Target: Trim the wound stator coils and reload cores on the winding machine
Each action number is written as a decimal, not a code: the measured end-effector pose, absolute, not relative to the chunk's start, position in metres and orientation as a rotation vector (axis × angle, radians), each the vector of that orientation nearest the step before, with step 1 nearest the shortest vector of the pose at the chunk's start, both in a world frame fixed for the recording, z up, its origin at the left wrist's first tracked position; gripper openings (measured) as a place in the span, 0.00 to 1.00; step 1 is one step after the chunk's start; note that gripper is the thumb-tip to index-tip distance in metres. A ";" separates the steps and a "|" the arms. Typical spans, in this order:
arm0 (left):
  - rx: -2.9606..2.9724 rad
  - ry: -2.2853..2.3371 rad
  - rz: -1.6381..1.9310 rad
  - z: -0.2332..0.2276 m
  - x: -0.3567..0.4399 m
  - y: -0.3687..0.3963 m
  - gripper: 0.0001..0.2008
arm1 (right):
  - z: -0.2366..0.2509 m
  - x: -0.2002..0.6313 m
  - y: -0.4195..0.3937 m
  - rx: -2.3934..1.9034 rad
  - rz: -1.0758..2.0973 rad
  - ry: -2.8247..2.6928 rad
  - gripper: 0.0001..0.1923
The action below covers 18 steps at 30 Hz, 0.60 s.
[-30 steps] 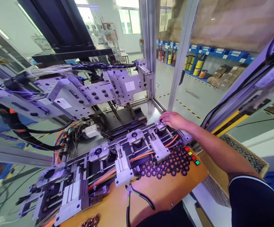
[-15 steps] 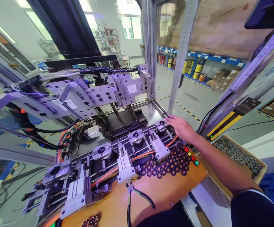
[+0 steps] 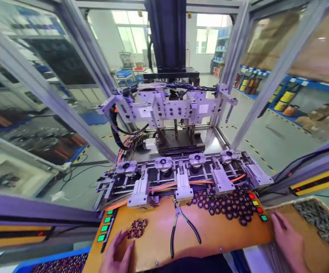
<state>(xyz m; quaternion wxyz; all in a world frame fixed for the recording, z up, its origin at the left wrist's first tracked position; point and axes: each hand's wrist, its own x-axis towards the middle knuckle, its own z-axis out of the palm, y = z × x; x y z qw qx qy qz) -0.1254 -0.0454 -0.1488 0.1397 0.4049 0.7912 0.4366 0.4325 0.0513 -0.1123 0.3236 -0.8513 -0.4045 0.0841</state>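
Observation:
My left hand [image 3: 116, 253] rests low on the orange panel [image 3: 155, 248], thumb and fingers apart with nothing between them. Just beyond its fingertips lies a small group of copper-wound rings [image 3: 137, 228]. My right hand [image 3: 289, 239] is at the panel's right edge, close to the green button [image 3: 263, 218]. Its fingers are loosely bent, with a gap at the thumb and no object visible in them. Pliers [image 3: 178, 214] with dark handles lie spread between the two hands. A larger cluster of dark rings [image 3: 229, 206] covers the panel's right part.
Behind the panel runs a row of metal fixtures [image 3: 184, 185] with round holders [image 3: 163, 162]. Above hangs a machine head [image 3: 176, 108]. A cardboard box [image 3: 285, 206] of grey parts stands right; a blue bin [image 3: 25, 266] of rings, lower left. Green buttons [image 3: 104, 228] line the left edge.
My view has swung left. My right hand has drawn back from the rightmost fixture to the panel's right edge. My left hand has come into sight by the small ring group.

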 end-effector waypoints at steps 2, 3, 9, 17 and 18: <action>1.213 2.271 1.272 -0.145 -0.120 -0.041 0.33 | -0.118 0.433 0.047 -2.269 0.291 -1.071 0.25; 1.221 2.262 1.280 -0.144 -0.117 -0.039 0.32 | -0.119 0.431 0.046 -2.286 0.318 -1.077 0.24; 1.221 2.266 1.318 -0.141 -0.106 -0.036 0.26 | -0.119 0.436 0.050 -2.394 0.421 -1.042 0.23; 1.259 2.280 1.336 -0.129 -0.100 -0.048 0.22 | -0.135 0.471 0.083 -2.497 0.551 -1.152 0.18; 1.257 2.281 1.342 -0.127 -0.100 -0.051 0.22 | -0.137 0.469 0.088 -2.490 0.515 -1.147 0.19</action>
